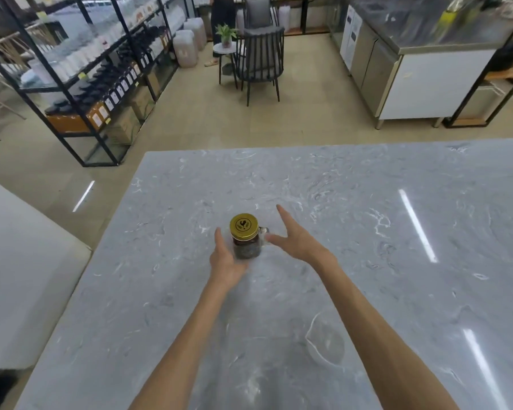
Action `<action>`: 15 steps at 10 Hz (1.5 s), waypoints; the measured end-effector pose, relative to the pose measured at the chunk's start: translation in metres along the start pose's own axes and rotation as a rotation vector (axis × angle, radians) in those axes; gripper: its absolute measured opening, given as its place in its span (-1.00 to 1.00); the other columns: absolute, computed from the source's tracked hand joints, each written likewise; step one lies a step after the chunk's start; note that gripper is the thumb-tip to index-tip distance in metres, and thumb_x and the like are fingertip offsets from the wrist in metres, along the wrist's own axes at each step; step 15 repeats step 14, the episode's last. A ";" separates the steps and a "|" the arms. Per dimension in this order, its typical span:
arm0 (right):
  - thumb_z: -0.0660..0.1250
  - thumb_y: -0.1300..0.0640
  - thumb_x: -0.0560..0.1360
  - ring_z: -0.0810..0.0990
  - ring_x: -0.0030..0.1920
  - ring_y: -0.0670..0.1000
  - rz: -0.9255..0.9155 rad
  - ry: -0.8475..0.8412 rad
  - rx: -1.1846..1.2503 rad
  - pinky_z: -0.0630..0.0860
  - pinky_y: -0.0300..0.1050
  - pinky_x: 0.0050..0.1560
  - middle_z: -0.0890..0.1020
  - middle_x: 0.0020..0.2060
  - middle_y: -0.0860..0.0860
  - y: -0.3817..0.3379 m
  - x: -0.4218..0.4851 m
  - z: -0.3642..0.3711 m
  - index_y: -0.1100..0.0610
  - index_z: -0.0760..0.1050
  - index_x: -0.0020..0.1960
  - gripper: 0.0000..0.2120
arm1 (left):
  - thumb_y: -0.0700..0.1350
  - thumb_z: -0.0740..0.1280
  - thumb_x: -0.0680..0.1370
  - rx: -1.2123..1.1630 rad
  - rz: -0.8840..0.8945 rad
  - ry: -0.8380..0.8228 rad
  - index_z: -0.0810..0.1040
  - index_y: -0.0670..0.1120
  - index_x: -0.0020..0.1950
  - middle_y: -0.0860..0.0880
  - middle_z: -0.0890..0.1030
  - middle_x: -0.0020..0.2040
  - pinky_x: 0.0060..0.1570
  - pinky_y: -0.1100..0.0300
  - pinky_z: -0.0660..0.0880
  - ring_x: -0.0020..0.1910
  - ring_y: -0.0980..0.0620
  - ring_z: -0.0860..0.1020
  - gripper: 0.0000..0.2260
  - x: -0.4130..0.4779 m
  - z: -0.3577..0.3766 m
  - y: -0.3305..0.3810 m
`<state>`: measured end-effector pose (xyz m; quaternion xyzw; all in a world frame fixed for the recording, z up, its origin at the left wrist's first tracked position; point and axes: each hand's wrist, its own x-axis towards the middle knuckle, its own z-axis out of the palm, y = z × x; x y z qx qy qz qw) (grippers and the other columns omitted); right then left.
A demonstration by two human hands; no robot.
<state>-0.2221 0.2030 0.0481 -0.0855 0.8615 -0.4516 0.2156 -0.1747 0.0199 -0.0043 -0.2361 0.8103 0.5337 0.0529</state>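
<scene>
gold-lidded glass jar [245, 241] stands mid-frame on the grey marble surface [367, 232]; left hand [225, 261] lies against its left side, fingers straight; right hand [296, 241] just beside, fingers spread apart.

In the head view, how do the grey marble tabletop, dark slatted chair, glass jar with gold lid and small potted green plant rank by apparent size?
1. Grey marble tabletop.
2. Dark slatted chair.
3. Glass jar with gold lid.
4. Small potted green plant.
Chair and plant stand far back, so true sizes stay unsure.
</scene>
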 end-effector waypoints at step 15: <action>0.52 0.05 0.45 0.29 0.46 -0.08 -0.019 0.184 0.304 0.29 -0.03 0.45 0.30 0.45 -0.21 0.143 0.001 -0.069 -0.21 0.14 0.54 -0.18 | -0.28 0.54 0.47 -0.042 0.246 -0.492 0.22 0.01 0.58 0.14 0.42 0.37 0.42 0.11 0.34 0.43 0.05 0.41 -0.21 0.058 0.144 0.018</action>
